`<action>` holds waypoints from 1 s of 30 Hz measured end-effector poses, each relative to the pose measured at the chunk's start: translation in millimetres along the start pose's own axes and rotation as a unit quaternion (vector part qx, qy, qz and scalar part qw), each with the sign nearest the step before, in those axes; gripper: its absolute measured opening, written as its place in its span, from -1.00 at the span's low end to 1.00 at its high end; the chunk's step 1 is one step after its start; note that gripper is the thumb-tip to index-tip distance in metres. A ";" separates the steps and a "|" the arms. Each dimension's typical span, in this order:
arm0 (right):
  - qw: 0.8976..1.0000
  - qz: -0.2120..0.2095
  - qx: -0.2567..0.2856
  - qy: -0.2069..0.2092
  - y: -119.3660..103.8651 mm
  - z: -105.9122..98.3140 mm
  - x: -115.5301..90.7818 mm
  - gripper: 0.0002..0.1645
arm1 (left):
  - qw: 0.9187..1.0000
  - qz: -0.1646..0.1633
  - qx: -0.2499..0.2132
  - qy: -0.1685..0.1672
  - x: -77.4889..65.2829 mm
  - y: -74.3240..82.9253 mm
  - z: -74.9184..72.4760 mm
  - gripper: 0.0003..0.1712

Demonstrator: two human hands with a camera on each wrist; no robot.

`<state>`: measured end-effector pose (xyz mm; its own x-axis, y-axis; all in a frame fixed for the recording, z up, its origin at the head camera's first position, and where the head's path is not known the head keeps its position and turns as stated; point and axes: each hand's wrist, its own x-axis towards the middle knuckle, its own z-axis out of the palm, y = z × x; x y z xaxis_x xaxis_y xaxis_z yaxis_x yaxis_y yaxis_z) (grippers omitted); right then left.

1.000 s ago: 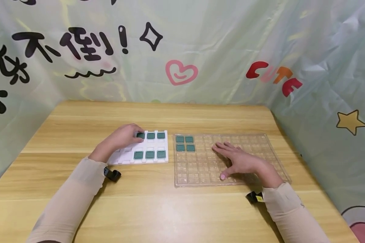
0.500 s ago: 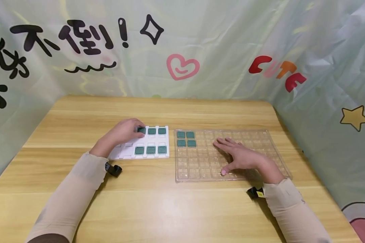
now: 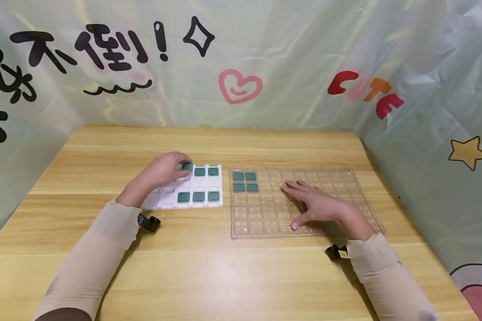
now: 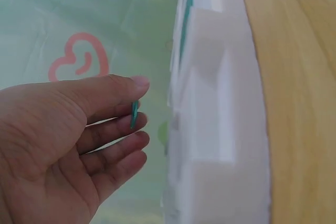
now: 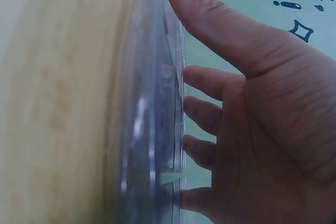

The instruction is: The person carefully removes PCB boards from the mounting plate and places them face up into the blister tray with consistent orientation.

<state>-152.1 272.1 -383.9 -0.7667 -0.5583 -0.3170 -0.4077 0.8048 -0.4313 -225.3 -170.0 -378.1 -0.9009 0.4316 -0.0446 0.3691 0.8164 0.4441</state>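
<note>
My left hand (image 3: 162, 171) pinches a small green circuit board (image 3: 187, 166) between thumb and fingers, over the far edge of the white tray (image 3: 204, 183). In the left wrist view the board (image 4: 134, 114) shows edge-on, lifted off the tray. Several more green boards sit in that tray, in a far row and a near row; my hand covers part of its left end. My right hand (image 3: 321, 207) rests spread on the clear plastic tray (image 3: 263, 228), its fingertips touching the surface in the right wrist view. Several green boards (image 3: 245, 182) fill cells at this tray's far left corner.
Both trays lie side by side on a wooden table (image 3: 209, 276), with a narrow gap between them. A printed cloth (image 3: 289, 53) hangs behind and on both sides. Black cameras are strapped at the left wrist (image 3: 149, 223) and right wrist (image 3: 335, 253).
The left hand has raised the pinched board out of its slot in the white tray. The right hand has stayed on the clear tray. The head view has tilted slightly downward.
</note>
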 end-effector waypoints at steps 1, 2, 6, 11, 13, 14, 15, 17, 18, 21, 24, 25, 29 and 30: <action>1.000 0.000 0.001 0.000 0.3 -0.2 -0.2 0.40 | 1.000 0.001 0.001 0.002 0.5 1.8 -0.9 -0.54; 1.000 0.001 0.003 0.000 0.6 -0.3 -0.5 0.39 | 1.000 0.002 0.001 0.004 1.0 3.8 -1.8 -0.54; 1.000 0.001 0.006 0.001 1.6 -0.5 -1.6 0.39 | 1.000 0.009 0.004 0.011 2.1 10.4 -3.9 -0.54; 1.000 -0.001 0.002 0.003 2.4 -0.6 -1.6 0.39 | 1.000 0.016 0.004 0.020 -0.4 16.7 -5.2 -0.55; 1.000 -0.001 0.002 0.003 2.4 -0.7 -1.4 0.39 | 1.000 0.018 0.006 0.023 -2.3 18.7 -5.9 -0.55; 1.000 0.000 0.001 0.003 2.4 -0.9 -1.2 0.39 | 0.999 0.020 0.006 0.025 -3.2 19.7 -6.2 -0.55; 1.000 0.001 0.001 0.002 2.4 -1.0 -1.0 0.39 | 0.999 0.021 0.007 0.027 -4.1 20.8 -6.5 -0.55; 1.000 0.001 0.001 0.000 1.5 -1.7 -0.7 0.39 | 0.999 0.022 0.008 0.029 -6.1 23.4 -6.8 -0.55; 1.000 0.001 0.001 0.000 1.2 -2.1 -0.7 0.39 | 0.999 0.024 0.009 0.030 -6.7 24.8 -6.9 -0.55; 1.000 0.000 0.001 -0.001 0.6 -3.1 -0.5 0.38 | 0.999 0.030 0.012 0.033 -6.7 30.0 -7.2 -0.55; 1.000 0.000 0.002 -0.003 1.1 -3.0 -0.5 0.38 | 0.999 0.038 0.015 0.033 -5.2 36.1 -7.2 -0.55; 1.000 0.001 0.002 -0.003 1.3 -2.8 -0.5 0.38 | 0.998 0.042 0.016 0.032 -4.4 38.2 -7.0 -0.55; 1.000 0.000 0.006 -0.001 2.0 -1.3 -1.2 0.38 | 0.998 0.052 0.015 0.030 -1.8 46.0 -5.6 -0.55; 1.000 -0.001 0.007 0.000 2.1 -1.0 -1.4 0.39 | 0.998 0.056 0.015 0.029 -1.2 47.9 -5.1 -0.56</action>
<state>-152.4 274.8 -383.6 -0.7660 -0.5600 -0.3158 -0.4022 0.8006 -0.4441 -207.7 -133.3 -352.2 -0.8655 0.4978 0.0567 0.4736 0.7758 0.4169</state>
